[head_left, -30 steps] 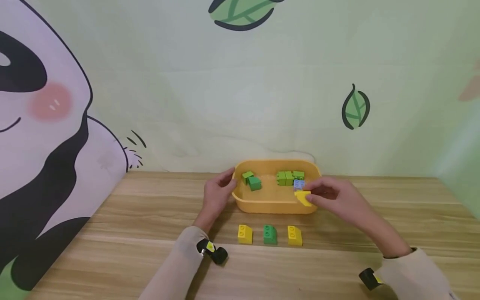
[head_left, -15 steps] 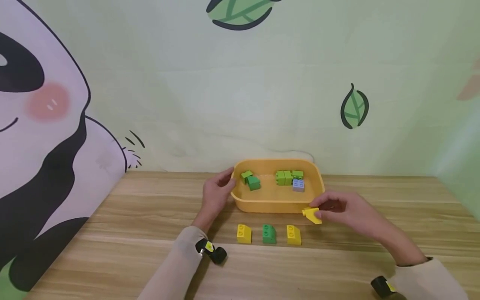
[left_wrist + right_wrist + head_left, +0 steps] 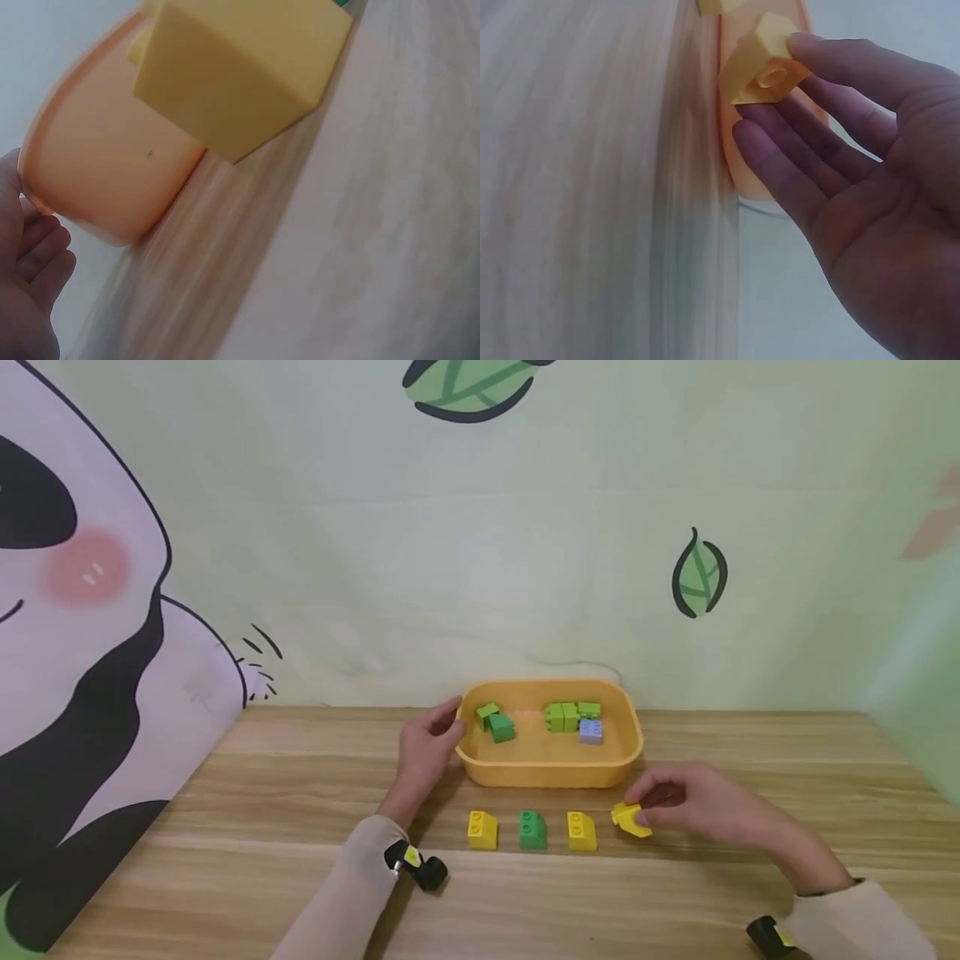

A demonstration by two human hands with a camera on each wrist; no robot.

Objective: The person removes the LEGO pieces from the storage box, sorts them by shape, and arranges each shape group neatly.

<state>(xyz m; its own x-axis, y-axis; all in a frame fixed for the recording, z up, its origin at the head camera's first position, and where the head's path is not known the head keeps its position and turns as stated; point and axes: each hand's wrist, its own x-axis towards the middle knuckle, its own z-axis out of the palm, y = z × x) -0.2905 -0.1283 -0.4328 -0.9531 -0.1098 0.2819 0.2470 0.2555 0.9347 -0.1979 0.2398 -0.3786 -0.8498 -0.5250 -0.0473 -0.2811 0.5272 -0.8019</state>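
Note:
My right hand [image 3: 693, 802] pinches a yellow sloped toy building block [image 3: 632, 820] between thumb and fingers, just right of a row of blocks. In the right wrist view this block [image 3: 761, 64] is tilted and its hollow underside shows. The row on the table holds a yellow block [image 3: 482, 831], a green block [image 3: 532, 831] and another yellow block [image 3: 581, 832], spaced apart with studs up. With my left hand [image 3: 426, 756] I hold the left end of an orange plastic bin [image 3: 547, 775]; in the left wrist view the fingers [image 3: 46, 255] curl by its outer wall.
Inside the bin, a lime block and a green block [image 3: 502, 728] lie at the left. Several lime blocks [image 3: 562, 717] and a lavender block [image 3: 591, 732] sit at its right. Behind the wooden table [image 3: 300, 777] hangs a printed backdrop [image 3: 450, 568].
My right hand has moved from over the bin's right front, out and down toward the table, still pinching the yellow block. The left hand stays at the bin's end.

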